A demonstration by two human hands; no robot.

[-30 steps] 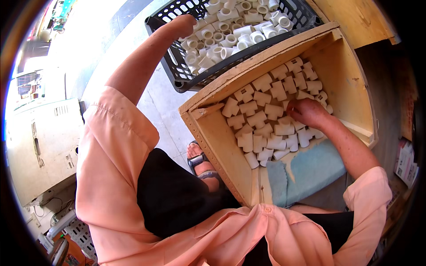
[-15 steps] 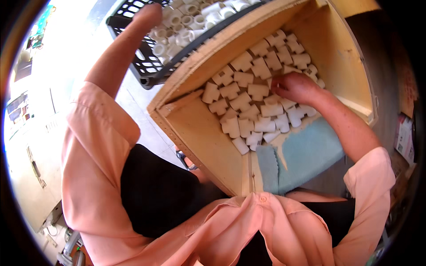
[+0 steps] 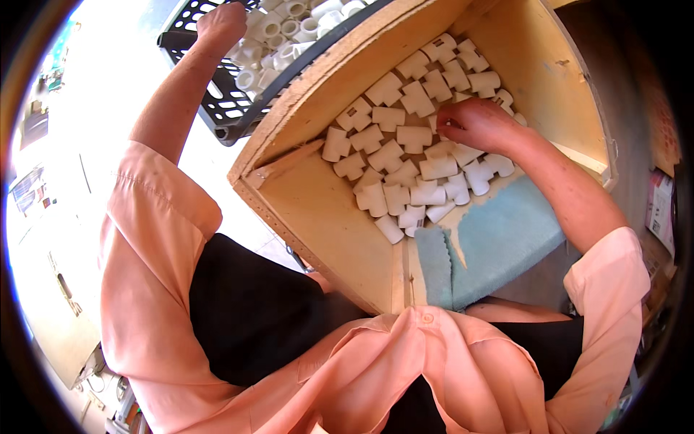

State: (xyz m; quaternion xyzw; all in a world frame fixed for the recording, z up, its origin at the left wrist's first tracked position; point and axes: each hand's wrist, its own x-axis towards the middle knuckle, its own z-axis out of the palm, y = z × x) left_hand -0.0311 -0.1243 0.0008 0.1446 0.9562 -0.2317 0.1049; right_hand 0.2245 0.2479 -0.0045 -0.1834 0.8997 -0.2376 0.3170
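Note:
My left hand [image 3: 223,23] is curled at the far left over a black plastic crate [image 3: 242,119] heaped with white pipe fittings [image 3: 293,29]. Its fingertips are hidden, so what it holds cannot be seen. Inside an open wooden box [image 3: 300,217], my right hand [image 3: 477,124] is bent low over a layer of white pipe tees [image 3: 413,139]. Its thumb and fingers are closed at a white tee [image 3: 433,123], mostly covered by the hand. The tees around it lie close together on the slanted bottom.
A light blue cloth pad [image 3: 506,235] covers the box's near edge, close to my body. The crate stands against the box's far left wall. On the right, beyond the box, a printed carton [image 3: 659,206] stands near the floor.
The whole view has shifted slightly, carrying box and crate left and up. My left hand has turned a little at the crate; my right hand stays among the tees with fingers curled.

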